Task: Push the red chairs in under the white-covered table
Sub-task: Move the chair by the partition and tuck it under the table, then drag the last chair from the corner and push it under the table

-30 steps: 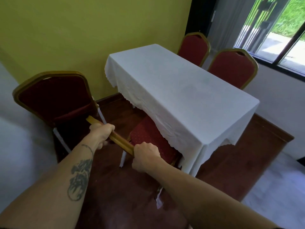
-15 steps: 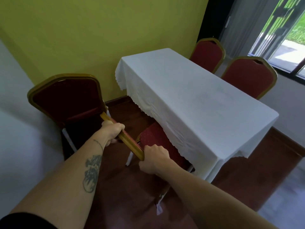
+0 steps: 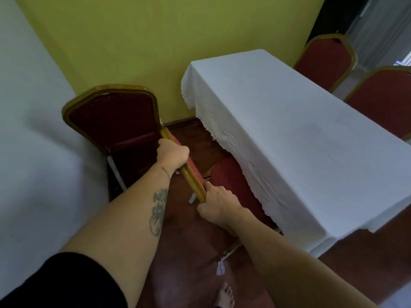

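Gripping the gold top rail of a red padded chair, left hand and right hand both closed tight, seat partly hidden under the long white-covered table, chair legs mostly out of sight.

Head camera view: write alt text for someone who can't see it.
Both hands, left hand and right hand, grip the gold top rail of a red chair whose seat sits partly under the white-covered table. Another red chair stands by the yellow wall; two more line the table's far side.
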Demonstrator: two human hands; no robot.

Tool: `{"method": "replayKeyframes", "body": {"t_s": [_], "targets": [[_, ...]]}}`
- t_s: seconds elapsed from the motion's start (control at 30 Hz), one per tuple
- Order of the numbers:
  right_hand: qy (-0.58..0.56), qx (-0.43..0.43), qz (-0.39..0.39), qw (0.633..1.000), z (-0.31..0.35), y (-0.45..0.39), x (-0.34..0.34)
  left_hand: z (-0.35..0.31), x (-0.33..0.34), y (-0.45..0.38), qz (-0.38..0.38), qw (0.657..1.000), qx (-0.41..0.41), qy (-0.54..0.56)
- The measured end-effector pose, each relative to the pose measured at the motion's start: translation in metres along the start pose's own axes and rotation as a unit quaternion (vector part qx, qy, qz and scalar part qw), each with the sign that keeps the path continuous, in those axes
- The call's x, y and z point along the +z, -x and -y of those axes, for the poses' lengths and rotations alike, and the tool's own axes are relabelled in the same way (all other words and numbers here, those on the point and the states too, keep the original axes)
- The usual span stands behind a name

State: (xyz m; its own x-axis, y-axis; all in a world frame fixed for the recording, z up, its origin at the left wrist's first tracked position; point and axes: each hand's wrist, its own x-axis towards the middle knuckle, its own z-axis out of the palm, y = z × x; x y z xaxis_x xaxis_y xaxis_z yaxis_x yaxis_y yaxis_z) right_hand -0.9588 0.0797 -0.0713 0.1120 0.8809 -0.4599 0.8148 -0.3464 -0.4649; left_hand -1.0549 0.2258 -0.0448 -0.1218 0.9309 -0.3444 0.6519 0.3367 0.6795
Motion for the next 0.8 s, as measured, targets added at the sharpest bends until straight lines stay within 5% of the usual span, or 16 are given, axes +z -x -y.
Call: {"method": "replayKeyframes", "body": {"t_s": [0.27,0.5,0.8], "targets": [[0.013,0.012,0.009,1.000,-0.015,-0.032,-0.026,-0.032,0.016,-0.017,-0.011,1.000,-0.010,0.020],[0.000,-0.071,0.026,0.997,0.004,-0.058,-0.063,-0.033,-0.022,-0.031,0.147,0.988,-0.018,0.043],[0.025,-0.157,-0.009,0.987,0.087,-0.123,-0.121,-0.034,-0.130,-0.079,0.010,0.997,0.050,-0.056]]}}
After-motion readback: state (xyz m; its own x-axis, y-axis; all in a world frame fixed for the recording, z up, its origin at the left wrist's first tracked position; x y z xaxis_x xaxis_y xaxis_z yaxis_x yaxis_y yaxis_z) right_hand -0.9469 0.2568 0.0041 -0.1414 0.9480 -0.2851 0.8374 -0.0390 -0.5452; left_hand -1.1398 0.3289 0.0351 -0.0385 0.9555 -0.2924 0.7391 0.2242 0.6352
